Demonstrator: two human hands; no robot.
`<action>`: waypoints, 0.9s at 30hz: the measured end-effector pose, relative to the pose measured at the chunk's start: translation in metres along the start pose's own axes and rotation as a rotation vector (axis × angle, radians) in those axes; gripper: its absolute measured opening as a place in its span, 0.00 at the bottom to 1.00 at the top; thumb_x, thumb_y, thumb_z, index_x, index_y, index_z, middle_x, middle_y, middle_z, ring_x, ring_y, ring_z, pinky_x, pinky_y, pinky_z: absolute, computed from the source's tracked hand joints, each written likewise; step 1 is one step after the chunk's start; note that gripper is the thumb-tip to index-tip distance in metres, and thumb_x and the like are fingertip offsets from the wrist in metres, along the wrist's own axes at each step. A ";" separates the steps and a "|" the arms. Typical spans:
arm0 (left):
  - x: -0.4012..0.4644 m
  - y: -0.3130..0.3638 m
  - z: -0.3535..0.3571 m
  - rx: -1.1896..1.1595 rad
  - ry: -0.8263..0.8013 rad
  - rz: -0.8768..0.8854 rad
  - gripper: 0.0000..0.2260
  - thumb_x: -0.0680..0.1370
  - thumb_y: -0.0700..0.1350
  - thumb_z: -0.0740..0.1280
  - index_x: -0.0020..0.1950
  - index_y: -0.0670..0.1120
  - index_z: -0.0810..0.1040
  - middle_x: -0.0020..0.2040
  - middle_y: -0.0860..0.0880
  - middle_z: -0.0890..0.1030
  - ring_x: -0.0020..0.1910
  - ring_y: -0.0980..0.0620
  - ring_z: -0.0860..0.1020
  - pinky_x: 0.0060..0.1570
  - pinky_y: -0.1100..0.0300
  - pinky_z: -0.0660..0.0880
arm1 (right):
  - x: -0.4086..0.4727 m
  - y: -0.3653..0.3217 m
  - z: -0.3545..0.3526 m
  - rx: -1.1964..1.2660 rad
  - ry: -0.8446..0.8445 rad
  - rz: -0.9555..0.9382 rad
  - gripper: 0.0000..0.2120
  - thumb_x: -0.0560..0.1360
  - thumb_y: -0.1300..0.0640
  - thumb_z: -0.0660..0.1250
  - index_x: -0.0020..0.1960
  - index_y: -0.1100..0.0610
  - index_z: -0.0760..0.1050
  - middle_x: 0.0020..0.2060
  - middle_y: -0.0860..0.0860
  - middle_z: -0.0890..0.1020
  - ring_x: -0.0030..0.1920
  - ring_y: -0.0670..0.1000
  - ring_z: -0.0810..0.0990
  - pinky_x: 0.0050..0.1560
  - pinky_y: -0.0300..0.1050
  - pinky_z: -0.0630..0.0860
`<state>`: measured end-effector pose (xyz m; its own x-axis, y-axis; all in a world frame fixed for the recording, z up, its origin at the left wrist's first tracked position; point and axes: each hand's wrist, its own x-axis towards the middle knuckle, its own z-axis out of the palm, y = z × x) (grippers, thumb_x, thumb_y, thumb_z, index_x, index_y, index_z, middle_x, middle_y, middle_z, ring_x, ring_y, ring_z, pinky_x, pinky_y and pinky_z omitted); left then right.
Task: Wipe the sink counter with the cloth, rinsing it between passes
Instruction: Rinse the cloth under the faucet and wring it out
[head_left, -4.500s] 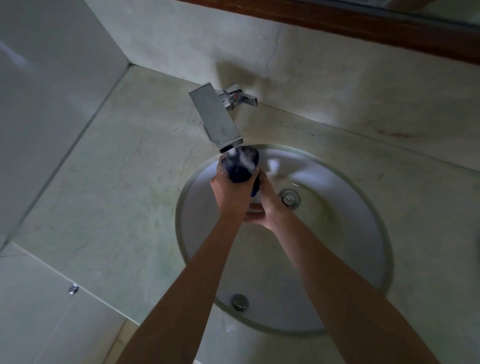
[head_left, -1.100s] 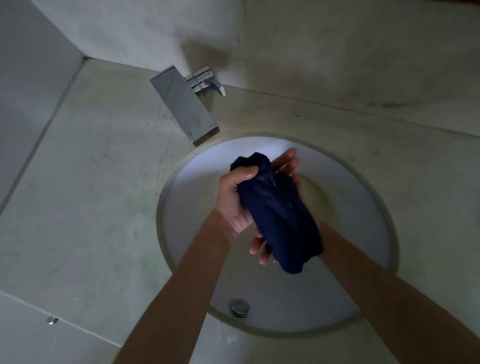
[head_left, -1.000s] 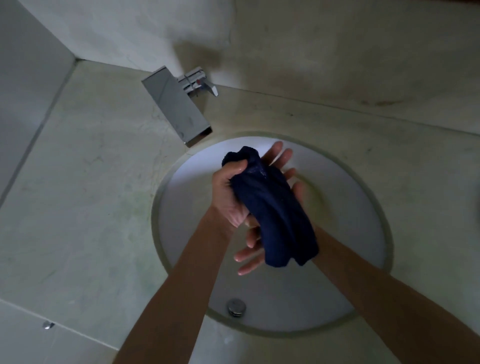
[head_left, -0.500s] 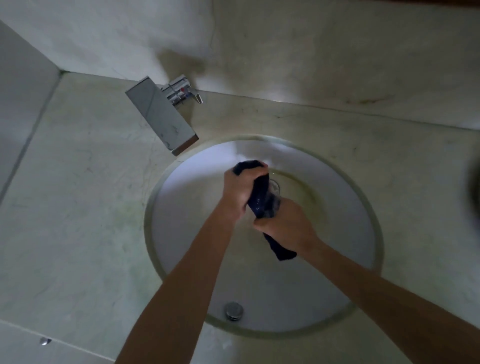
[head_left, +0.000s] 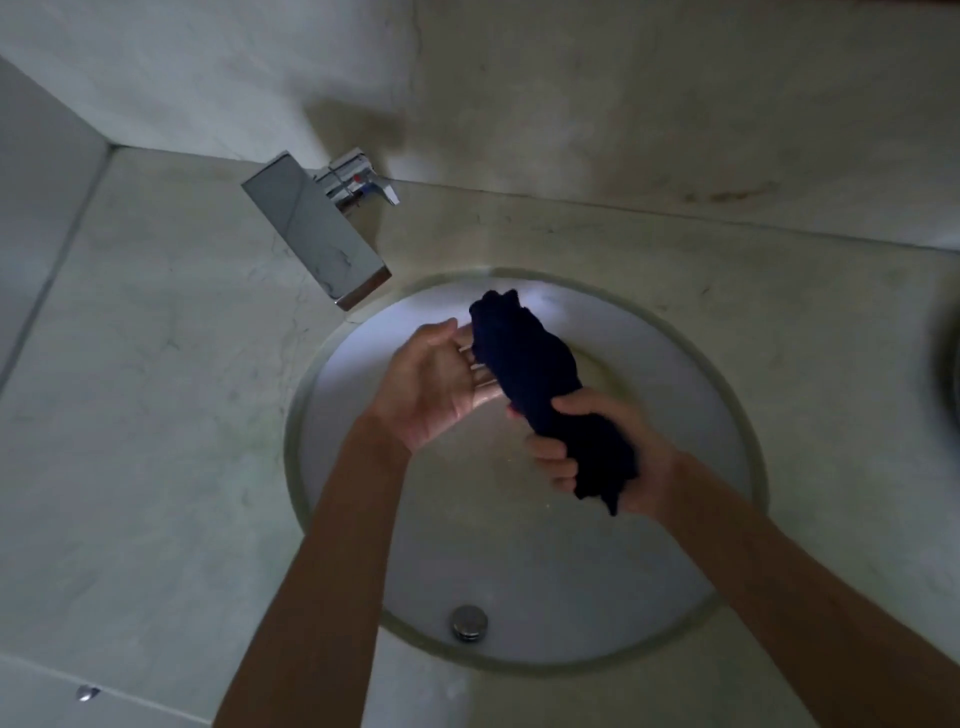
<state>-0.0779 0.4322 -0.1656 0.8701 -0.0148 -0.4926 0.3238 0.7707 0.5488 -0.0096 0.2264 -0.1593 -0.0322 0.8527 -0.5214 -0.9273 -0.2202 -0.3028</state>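
Dark cloth (head_left: 540, 384) held over the sink (head_left: 717, 374), right hand (head_left: 618, 457) grip clamped around its lower end, left hand (head_left: 436, 384) grip apart, palm up at 9 o'clock of the cloth, tap (head_left: 317, 234) at 11 o'clock

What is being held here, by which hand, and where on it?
The right hand grips the dark cloth at its lower end; the open left hand holds nothing.

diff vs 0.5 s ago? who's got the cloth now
The left hand has let go of the cloth's upper end and now lies open, palm up, beside the cloth. The right hand keeps its grip on the lower part. The wrung twist has loosened, and the free end sticks up toward the faucet. Everything stays over the basin; no water visibly runs.
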 end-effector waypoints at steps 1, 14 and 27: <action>0.001 -0.002 0.000 0.049 -0.015 0.033 0.31 0.65 0.59 0.80 0.62 0.43 0.82 0.51 0.44 0.81 0.46 0.49 0.79 0.44 0.56 0.79 | 0.000 0.001 0.001 0.079 -0.149 0.018 0.21 0.72 0.51 0.73 0.61 0.60 0.77 0.35 0.53 0.78 0.32 0.50 0.77 0.36 0.44 0.78; -0.005 -0.010 0.048 -0.515 -0.398 0.172 0.15 0.78 0.40 0.70 0.62 0.47 0.71 0.46 0.48 0.81 0.40 0.51 0.82 0.47 0.54 0.81 | -0.003 0.034 0.042 0.422 -0.513 -0.008 0.18 0.77 0.57 0.69 0.63 0.64 0.70 0.45 0.57 0.78 0.38 0.53 0.82 0.44 0.48 0.83; 0.045 -0.037 0.032 0.894 0.615 0.028 0.17 0.77 0.41 0.70 0.29 0.43 0.70 0.26 0.47 0.72 0.24 0.51 0.70 0.29 0.61 0.68 | 0.034 0.033 0.016 -0.925 0.713 -0.060 0.07 0.71 0.59 0.72 0.43 0.59 0.75 0.28 0.53 0.79 0.24 0.49 0.77 0.29 0.41 0.73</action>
<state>-0.0384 0.3825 -0.1867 0.6270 0.5090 -0.5897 0.6768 0.0190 0.7360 -0.0468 0.2557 -0.1743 0.4915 0.4793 -0.7271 -0.2859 -0.6998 -0.6546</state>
